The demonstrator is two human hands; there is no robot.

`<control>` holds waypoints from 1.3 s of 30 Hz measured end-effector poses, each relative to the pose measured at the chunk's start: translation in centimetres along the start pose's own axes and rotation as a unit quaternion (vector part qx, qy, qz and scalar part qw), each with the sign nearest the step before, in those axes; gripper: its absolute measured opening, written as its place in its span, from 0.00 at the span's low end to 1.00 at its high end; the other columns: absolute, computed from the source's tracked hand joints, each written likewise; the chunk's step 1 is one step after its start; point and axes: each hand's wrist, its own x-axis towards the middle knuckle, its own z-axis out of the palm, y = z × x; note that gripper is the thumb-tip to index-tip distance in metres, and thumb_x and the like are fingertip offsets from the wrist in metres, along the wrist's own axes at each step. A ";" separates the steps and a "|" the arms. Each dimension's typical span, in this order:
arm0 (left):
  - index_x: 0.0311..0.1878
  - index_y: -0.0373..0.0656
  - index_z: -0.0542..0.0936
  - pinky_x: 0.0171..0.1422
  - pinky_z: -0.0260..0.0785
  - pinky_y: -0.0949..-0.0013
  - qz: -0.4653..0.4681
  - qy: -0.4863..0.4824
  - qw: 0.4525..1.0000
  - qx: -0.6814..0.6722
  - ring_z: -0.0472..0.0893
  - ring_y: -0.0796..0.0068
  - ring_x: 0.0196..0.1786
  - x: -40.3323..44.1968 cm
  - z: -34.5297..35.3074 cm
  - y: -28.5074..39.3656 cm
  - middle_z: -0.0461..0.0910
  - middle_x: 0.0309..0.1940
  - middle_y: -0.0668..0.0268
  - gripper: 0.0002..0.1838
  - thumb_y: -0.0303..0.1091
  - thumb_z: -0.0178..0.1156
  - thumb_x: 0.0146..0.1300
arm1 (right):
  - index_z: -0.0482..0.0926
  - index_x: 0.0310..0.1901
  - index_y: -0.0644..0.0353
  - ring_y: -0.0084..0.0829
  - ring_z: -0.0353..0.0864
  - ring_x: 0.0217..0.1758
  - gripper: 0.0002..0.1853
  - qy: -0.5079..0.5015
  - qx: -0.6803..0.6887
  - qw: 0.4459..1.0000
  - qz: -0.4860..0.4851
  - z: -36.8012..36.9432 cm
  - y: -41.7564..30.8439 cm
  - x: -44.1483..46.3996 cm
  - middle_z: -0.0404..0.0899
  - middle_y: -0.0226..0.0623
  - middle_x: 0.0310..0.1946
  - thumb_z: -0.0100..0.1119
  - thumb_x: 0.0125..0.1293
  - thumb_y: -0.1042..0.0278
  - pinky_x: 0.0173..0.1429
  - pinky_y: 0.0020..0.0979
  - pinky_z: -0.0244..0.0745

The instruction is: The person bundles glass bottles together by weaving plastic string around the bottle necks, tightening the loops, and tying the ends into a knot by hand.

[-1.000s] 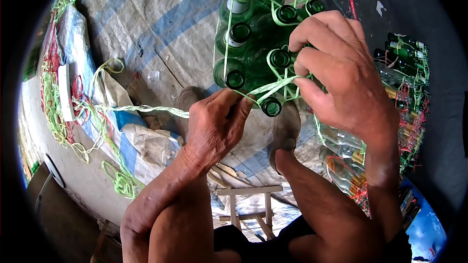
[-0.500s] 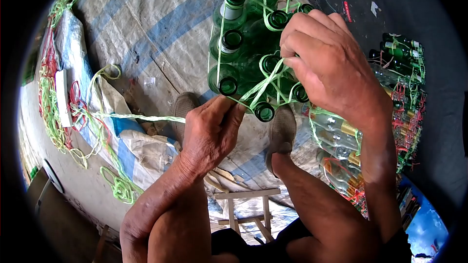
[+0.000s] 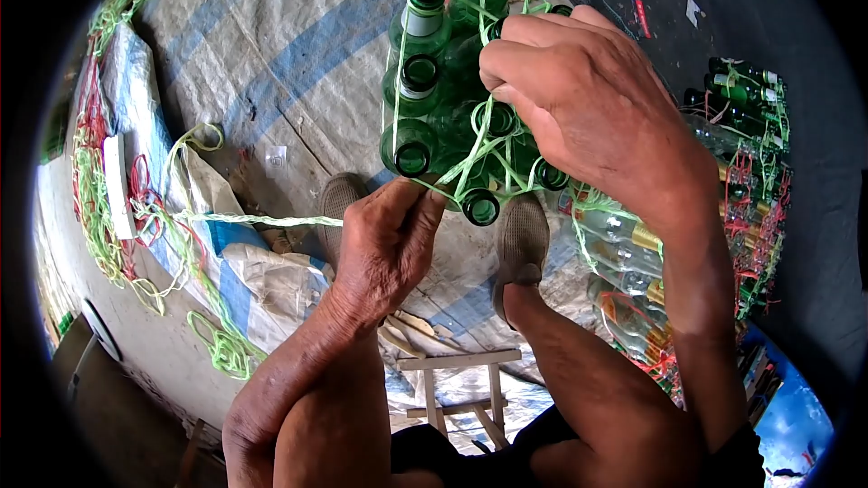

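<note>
A bundle of upright green glass bottles (image 3: pixel 420 95) stands in front of me, light green plastic twine (image 3: pixel 472 163) looped around and between the necks. My left hand (image 3: pixel 389 239) is closed at the near side of the bundle, pinching the twine by the nearest bottles; a strand runs from it off to the left. Over the right part of the bundle my right hand (image 3: pixel 588 104) is closed, its fingertips pinched on the twine that rises from the middle necks. It covers several bottles there.
Tied bottles (image 3: pixel 624 244) lie at the right, with more bundles (image 3: pixel 750 172) behind them. Tangled green and red twine (image 3: pixel 99 208) hangs over sheeting at the left. A wooden stool (image 3: pixel 459 361) shows between my legs. A blue-striped tarp (image 3: pixel 280 63) covers the ground.
My right hand has moved left and slightly up across the bottle necks, drawing the twine with it. The bundle has shifted slightly left. My left hand stays nearly in place.
</note>
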 end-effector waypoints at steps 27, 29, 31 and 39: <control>0.47 0.31 0.86 0.30 0.64 0.74 -0.011 0.007 0.999 -0.037 0.69 0.86 0.27 -0.4 -1.2 -0.7 0.73 0.21 0.71 0.08 0.28 0.64 0.78 | 0.86 0.43 0.65 0.45 0.82 0.43 0.11 0.107 0.078 0.991 -0.002 1.8 -0.4 -1.2 0.85 0.39 0.40 0.67 0.58 0.85 0.49 0.41 0.75; 0.47 0.31 0.86 0.31 0.65 0.74 0.004 0.019 1.000 -0.023 0.70 0.86 0.27 -0.5 -1.4 -0.5 0.74 0.21 0.70 0.07 0.27 0.64 0.77 | 0.87 0.44 0.64 0.40 0.82 0.43 0.10 0.171 0.094 0.981 0.006 1.9 -1.5 -1.8 0.85 0.40 0.40 0.70 0.60 0.80 0.49 0.39 0.76; 0.47 0.31 0.87 0.31 0.66 0.74 0.008 0.023 1.000 -0.015 0.71 0.86 0.27 -0.4 -1.5 -0.3 0.75 0.22 0.69 0.07 0.26 0.64 0.77 | 0.87 0.43 0.62 0.35 0.81 0.43 0.12 0.175 0.126 0.976 0.033 1.5 -3.6 -3.0 0.85 0.38 0.39 0.76 0.59 0.70 0.48 0.37 0.75; 0.49 0.30 0.87 0.32 0.66 0.74 -0.018 0.012 0.999 -0.028 0.71 0.86 0.29 -0.3 -1.9 -0.6 0.77 0.23 0.69 0.08 0.25 0.63 0.77 | 0.81 0.41 0.55 0.36 0.76 0.49 0.21 0.103 0.096 0.988 0.070 4.8 -7.1 -5.5 0.75 0.30 0.40 0.81 0.45 0.67 0.52 0.43 0.66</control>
